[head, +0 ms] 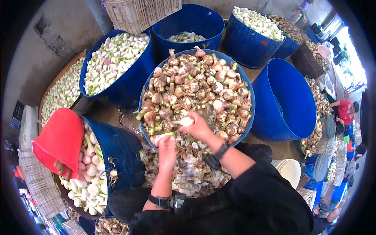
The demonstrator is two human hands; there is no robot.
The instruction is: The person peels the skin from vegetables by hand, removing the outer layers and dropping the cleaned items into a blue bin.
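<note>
My left hand (167, 148) grips a peeled garlic stalk (163, 136), pale with a pinkish tint and a green cut end, at the near rim of a blue tub (253, 113). Between the fingers of my right hand (199, 127) is a whitish garlic bulb (186, 121). Both hands are over the near part of the tub, which is heaped with unpeeled garlic bulbs (192, 85) in brown, dirty skins. Below my hands lies a pile of loose garlic skins (191, 176). The palm side of each hand is hidden.
At my left, a blue barrel (126, 158) holds cleaned garlic (92, 173) and a red bucket (60, 141). Cleaned garlic fills another blue tub (117, 63) behind. A plastic crate (144, 13) rests above. To the right stand a blue tub (288, 100) and white buckets (289, 171). A person (346, 111) is farther right.
</note>
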